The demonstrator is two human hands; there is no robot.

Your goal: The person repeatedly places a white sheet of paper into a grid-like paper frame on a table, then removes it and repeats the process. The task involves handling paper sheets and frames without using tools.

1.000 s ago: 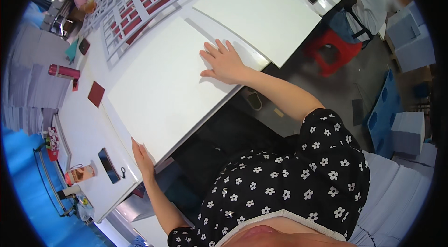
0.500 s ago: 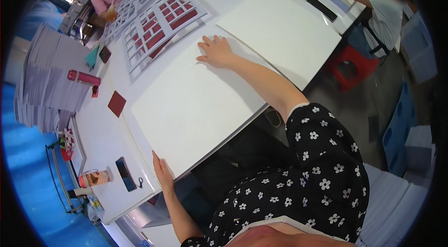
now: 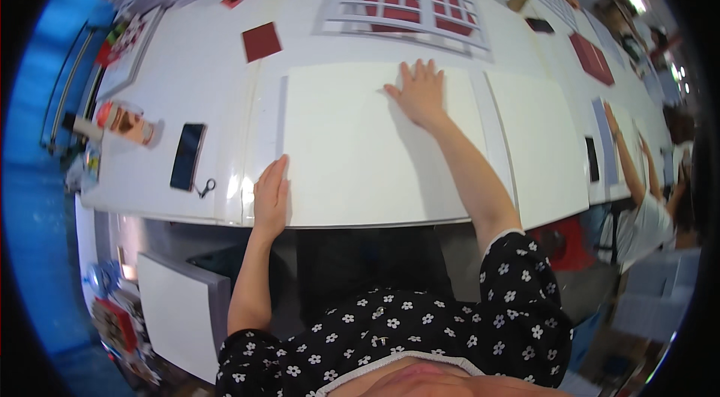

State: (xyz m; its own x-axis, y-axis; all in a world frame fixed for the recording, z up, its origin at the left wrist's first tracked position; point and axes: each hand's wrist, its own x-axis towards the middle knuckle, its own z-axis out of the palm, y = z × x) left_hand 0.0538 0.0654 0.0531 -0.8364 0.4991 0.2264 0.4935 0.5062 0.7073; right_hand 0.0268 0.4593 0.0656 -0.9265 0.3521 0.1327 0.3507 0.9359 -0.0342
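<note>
A large white sheet (image 3: 352, 157), apparently the top of a low stack, lies in front of me at the table's near edge. My right hand (image 3: 421, 97) rests flat on it near its far side, fingers spread. Along its left edge lies my left hand (image 3: 271, 193), fingers stretched out and close together, touching the side. Neither hand grips anything. A second white sheet or stack (image 3: 544, 145) lies just to the right, beneath my right forearm's outer side.
Beyond the sheet are white lattice cut-outs (image 3: 386, 27) with dark red pieces. A dark red square (image 3: 261, 42), phone (image 3: 187, 157), small ring-handled object (image 3: 207, 187) and bottle (image 3: 125, 123) lie left. At right, a co-worker's hands (image 3: 624, 134) rest by another stack.
The view has turned, so the table's near edge now runs nearly level. My left hand lies farther up the sheet's left edge; my right hand stays flat and spread near the far side.
</note>
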